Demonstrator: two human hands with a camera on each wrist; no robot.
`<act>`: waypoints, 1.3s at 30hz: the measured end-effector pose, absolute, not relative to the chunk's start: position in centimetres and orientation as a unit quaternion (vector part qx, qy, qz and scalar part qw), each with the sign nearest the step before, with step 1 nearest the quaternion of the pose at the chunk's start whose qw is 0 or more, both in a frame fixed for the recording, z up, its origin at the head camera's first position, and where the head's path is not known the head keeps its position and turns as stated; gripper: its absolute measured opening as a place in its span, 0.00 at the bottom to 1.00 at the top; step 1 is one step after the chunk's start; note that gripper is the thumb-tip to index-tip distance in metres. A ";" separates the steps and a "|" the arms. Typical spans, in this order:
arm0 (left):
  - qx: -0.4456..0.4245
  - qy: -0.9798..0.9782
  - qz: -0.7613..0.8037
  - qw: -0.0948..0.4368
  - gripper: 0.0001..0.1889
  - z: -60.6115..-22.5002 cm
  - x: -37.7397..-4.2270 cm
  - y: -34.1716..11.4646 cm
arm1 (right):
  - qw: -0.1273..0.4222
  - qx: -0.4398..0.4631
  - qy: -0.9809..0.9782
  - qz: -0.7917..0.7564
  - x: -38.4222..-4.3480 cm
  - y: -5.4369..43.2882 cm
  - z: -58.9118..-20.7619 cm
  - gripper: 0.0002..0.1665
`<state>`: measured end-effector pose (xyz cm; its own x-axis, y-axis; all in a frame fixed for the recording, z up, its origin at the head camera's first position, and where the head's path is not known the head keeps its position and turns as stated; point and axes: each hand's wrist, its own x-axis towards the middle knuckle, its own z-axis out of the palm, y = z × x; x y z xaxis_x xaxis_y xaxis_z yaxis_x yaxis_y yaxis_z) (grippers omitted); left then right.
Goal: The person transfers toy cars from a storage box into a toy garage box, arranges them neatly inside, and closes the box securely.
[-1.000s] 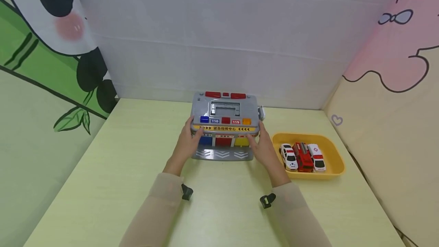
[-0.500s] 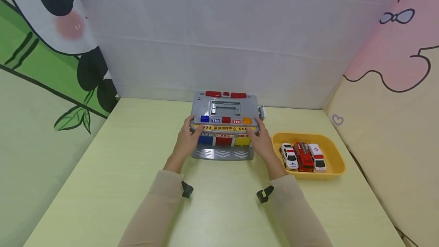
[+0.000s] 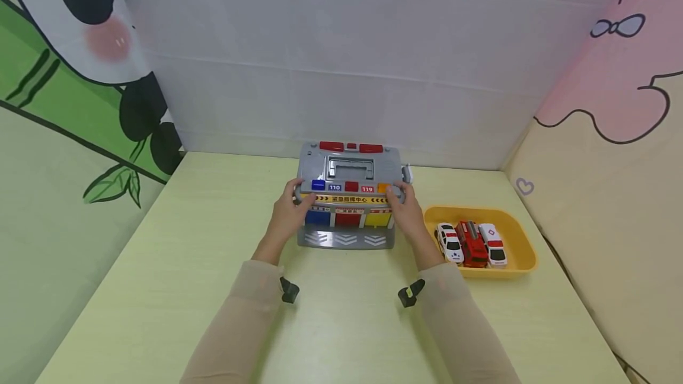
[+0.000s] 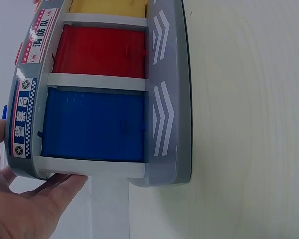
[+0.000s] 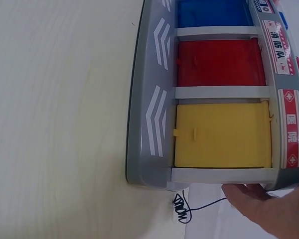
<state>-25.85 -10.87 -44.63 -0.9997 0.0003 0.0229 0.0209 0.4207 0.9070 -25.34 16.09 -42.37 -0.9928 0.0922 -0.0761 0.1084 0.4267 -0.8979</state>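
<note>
A grey toy garage point(image 3: 349, 239) stands on the table near the back wall, with blue, red and yellow doors along its front, all closed. On its roof are a folded handle, coloured buttons and number labels. My left hand point(image 3: 287, 212) grips the roof's left end, thumb over the front edge and fingers round the side. At the opposite end, my right hand point(image 3: 408, 212) holds the roof, its thumb by the orange button. In the left wrist view the blue door point(image 4: 93, 125) is nearest that hand. The yellow door point(image 5: 223, 135) is nearest the right hand in its wrist view.
A yellow tray point(image 3: 520, 242) right of the garage holds a white police car point(image 3: 449, 245), a red fire truck point(image 3: 472, 245) and a white ambulance point(image 3: 492, 246). A dark coiled cord point(image 5: 181, 209) hangs by the garage's right side. Behind stands a pale wall point(image 3: 347, 88).
My right hand has shifted slightly up and forward, its thumb now higher on the roof beside the orange button. The left hand has moved slightly. The garage stays in place.
</note>
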 end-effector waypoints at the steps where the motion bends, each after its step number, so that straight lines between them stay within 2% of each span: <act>1: -0.006 -0.843 -0.537 0.008 0.32 -44.6 -25.8 -10.9 | 0.008 0.060 0.845 -0.531 -25.4 16.1 -42.3 0.32; 14: 0.007 -0.840 -0.543 0.015 0.30 -44.7 -25.9 -11.0 | 0.052 0.066 0.798 -0.597 -26.1 16.5 -41.9 0.28; 31: 0.027 -0.824 -0.566 0.010 0.29 -44.0 -26.0 -10.7 | 0.056 0.094 0.761 -0.639 -26.3 16.7 -41.9 0.30; 39: 0.037 -0.818 -0.574 0.002 0.29 -44.2 -25.5 -10.5 | 0.063 0.071 0.754 -0.649 -25.6 17.4 -42.0 0.28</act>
<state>-25.52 -10.47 -44.18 -0.9973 -0.0630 -0.0390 -0.0581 0.3388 0.9390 -25.57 17.38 -41.98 -0.9819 0.0260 -0.1874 0.1892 0.1463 -0.9710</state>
